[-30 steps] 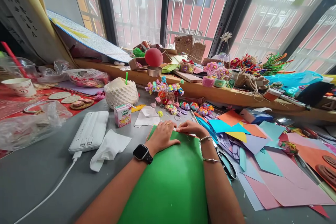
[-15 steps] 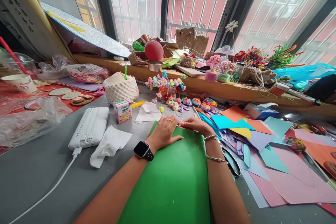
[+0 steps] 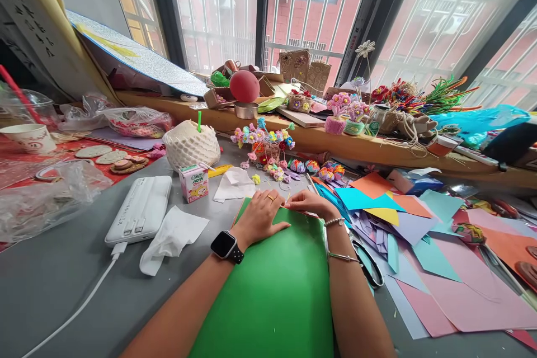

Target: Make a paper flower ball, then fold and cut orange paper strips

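Observation:
A smooth green board (image 3: 277, 285) reaches from the front edge of the view to the middle of the table. My left hand (image 3: 260, 218), with a ring and a watch, rests on its far end. The left thumb lies on the green surface and the fingers curve over the far edge, their tips hidden. Close beside it, at the same edge, my right hand (image 3: 308, 204) is closed in a pinch. A thin pale strand (image 3: 288, 197) shows at its fingertips, too small to name surely. A reddish rim shows along the board's far edge.
Left stand a white power bank (image 3: 140, 207) with a cable, crumpled tissue (image 3: 174, 238), a drink carton (image 3: 193, 183) and a netted coconut (image 3: 192, 144). Coloured paper (image 3: 461, 285) spreads to the right. Beyond my hands are small crocheted flowers (image 3: 264, 142) and a crowded ledge (image 3: 369, 145).
The view has shifted slightly. The right fingers have lifted a little at the board's far edge, and the pale strand shows more there. The left hand keeps its place on the board.

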Demonstrator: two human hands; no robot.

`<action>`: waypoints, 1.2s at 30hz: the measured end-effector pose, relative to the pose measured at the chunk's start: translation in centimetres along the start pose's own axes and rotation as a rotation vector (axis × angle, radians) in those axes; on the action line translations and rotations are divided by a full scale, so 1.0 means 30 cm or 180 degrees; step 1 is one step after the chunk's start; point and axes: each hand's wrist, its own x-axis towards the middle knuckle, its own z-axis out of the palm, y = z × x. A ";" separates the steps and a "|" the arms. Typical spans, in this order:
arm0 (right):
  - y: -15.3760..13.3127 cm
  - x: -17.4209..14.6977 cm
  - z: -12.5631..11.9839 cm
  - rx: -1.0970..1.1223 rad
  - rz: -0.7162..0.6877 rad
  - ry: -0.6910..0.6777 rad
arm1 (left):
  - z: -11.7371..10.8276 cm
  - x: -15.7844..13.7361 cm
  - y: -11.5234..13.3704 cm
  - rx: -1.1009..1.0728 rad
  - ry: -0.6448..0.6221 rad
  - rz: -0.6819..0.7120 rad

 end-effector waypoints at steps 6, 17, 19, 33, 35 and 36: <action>-0.013 -0.016 -0.018 -0.0120 -0.0021 -0.0256 | 0.003 0.000 0.001 -0.0035 0.0044 0.0058; -0.030 -0.026 -0.010 -0.0377 0.0015 -0.0053 | 0.003 0.001 0.001 -0.0138 0.0147 0.0084; -0.032 -0.027 -0.009 -0.0392 0.0026 -0.0030 | 0.003 0.003 0.001 -0.0182 0.0148 0.0044; -0.037 -0.023 -0.005 -0.0590 0.0048 0.0132 | -0.007 0.006 0.006 -0.0234 0.0221 -0.0028; -0.039 -0.021 -0.005 -0.0655 0.0011 0.0167 | -0.004 0.007 0.004 -0.0252 0.0230 -0.0017; -0.041 -0.020 -0.005 -0.0693 -0.0008 0.0194 | -0.003 0.008 0.002 -0.0251 0.0205 -0.0010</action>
